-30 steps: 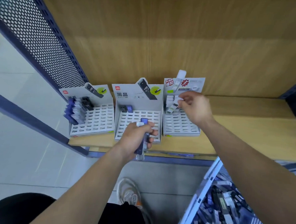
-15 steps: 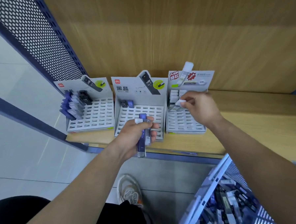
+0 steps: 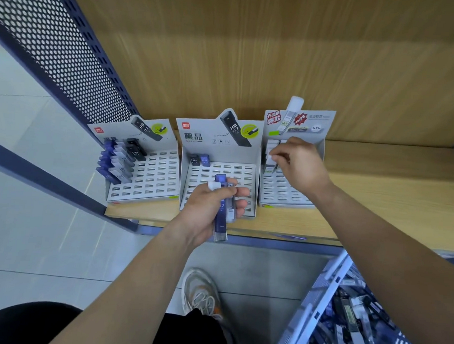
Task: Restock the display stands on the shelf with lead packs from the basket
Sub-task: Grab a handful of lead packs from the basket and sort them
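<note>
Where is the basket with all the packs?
In the head view the basket sits bottom right, below the shelf, under the right forearm.

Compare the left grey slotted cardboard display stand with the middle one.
The left grey slotted cardboard display stand holds many blue and black lead packs along its left side; the middle stand holds just two packs, in its back row. The left stand sits turned; the middle stand faces square. Both are printed HB 0.7.

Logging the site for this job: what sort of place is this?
Probably a stationery shop aisle: three printed cardboard display stands for pencil lead sit on a wooden shelf with a perforated metal side panel, and a basket full of lead packs stands at lower right.
</note>
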